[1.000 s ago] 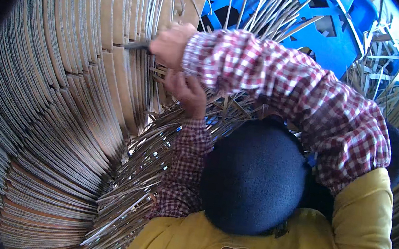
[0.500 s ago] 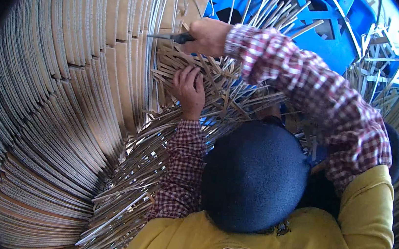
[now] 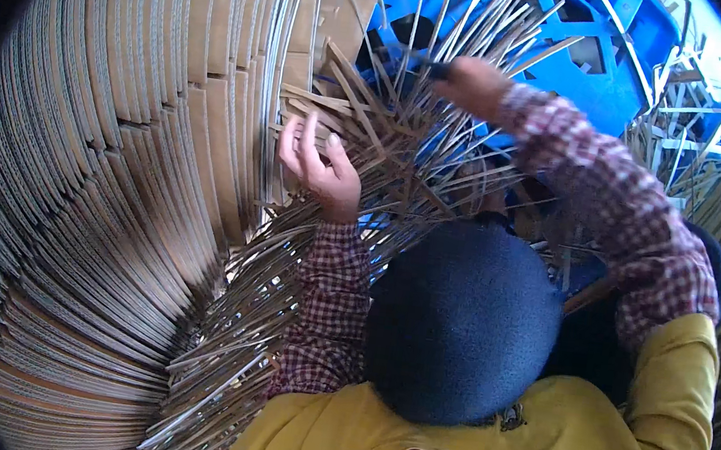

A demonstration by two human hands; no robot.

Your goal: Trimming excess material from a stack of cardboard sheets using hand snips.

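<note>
My right hand [image 3: 472, 87] grips the dark handle of a knife [image 3: 423, 63], raised over a blue plastic pallet and loose strips; motion blurs its blade. My left hand [image 3: 324, 169] is open, palm turned up and fingers apart, next to the upright stack of cardboard sheets [image 3: 209, 146]. Its fingers lie close to the tangled narrow cardboard strips [image 3: 370, 137]; whether they touch any, I cannot tell. Both my forearms wear checked sleeves.
The blue pallet [image 3: 615, 63] has cut-out openings and strips lying across it. More strips [image 3: 218, 378] heap along the stack's lower right edge. Another pile of pale strips [image 3: 700, 130] lies at the far right. A dark rounded shape [image 3: 465, 321] fills the middle foreground.
My right hand has swung right, carrying the knife away from the cardboard stack. My left hand has lifted off the strips, turned over and opened. Some strips beside it have shifted.
</note>
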